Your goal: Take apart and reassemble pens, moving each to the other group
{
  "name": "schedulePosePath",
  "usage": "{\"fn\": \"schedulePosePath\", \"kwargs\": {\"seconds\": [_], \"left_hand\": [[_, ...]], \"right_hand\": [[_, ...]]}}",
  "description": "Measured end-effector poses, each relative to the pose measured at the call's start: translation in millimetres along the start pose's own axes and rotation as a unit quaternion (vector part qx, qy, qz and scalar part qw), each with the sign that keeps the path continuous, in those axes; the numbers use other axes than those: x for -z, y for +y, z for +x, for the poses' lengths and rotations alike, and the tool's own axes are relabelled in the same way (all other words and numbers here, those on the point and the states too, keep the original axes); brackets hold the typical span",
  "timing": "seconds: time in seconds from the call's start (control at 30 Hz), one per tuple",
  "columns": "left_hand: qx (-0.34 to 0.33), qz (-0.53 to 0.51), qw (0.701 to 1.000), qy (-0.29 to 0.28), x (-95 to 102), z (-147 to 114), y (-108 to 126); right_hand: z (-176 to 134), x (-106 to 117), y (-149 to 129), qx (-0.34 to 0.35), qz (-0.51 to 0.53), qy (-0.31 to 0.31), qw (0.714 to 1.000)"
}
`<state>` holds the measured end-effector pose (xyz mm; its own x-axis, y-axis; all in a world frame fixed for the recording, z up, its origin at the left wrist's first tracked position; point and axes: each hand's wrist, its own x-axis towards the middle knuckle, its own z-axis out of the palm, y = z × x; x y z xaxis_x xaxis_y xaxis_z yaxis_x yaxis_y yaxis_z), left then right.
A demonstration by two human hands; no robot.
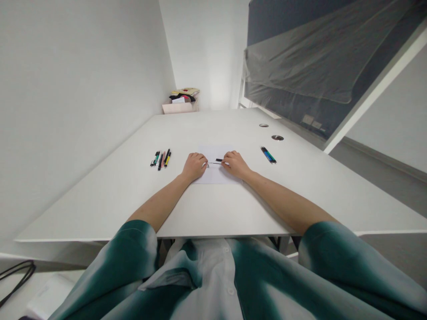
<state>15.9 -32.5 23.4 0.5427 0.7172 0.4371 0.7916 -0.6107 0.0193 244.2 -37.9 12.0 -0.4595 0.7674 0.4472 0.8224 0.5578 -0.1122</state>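
A sheet of white paper (216, 177) lies on the table under both hands. My left hand (194, 166) rests at its left side, fingers curled and closed near a small silvery piece (208, 166); what its fingertips grip is too small to make out. My right hand (235, 164) is closed at the right, pinching the end of a thin dark stick (215, 163), which looks like a pen refill and points toward the left fingertips. Just behind this stick, a short black piece (219, 160) sticks out to the left of the right fingers.
Several pens (160, 160) in black, pink, yellow and green lie to the left. Blue and green pens (268, 154) lie to the right. Two round metal table holes (277, 138) are behind those. A pale box (180, 107) with cloth stands at the far end, beside white walls.
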Motion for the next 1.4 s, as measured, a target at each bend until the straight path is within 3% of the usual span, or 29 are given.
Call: {"fn": "schedulePosePath", "kwargs": {"seconds": [0.23,0.47,0.73,0.93,1.07,1.2,1.4], "left_hand": [[-0.027,-0.013,1.000,-0.002,-1.8,1,4],[-0.058,-0.009,0.998,0.003,-2.9,1,9],[-0.082,-0.003,0.996,0.032,-8.6,1,6],[-0.058,-0.043,0.997,0.032,-7.8,0,5],[0.003,-0.079,0.996,0.028,-10.6,-1,1],[0.060,-0.082,0.995,-0.014,-15.0,0,-3],[0.069,-0.082,0.993,-0.054,-15.1,3,-3]], "right_hand": [[0,3,-5,0.012,0.011,-0.010,1.000],[2,9,-15,-0.002,0.000,-0.086,0.996],[1,5,-12,0.045,-0.014,-0.066,0.997],[1,3,-9,0.031,-0.005,-0.045,0.998],[0,2,-5,0.022,-0.005,-0.043,0.999],[-1,5,-3,0.012,-0.005,-0.045,0.999],[-2,8,-3,0.005,-0.007,-0.049,0.999]]}}
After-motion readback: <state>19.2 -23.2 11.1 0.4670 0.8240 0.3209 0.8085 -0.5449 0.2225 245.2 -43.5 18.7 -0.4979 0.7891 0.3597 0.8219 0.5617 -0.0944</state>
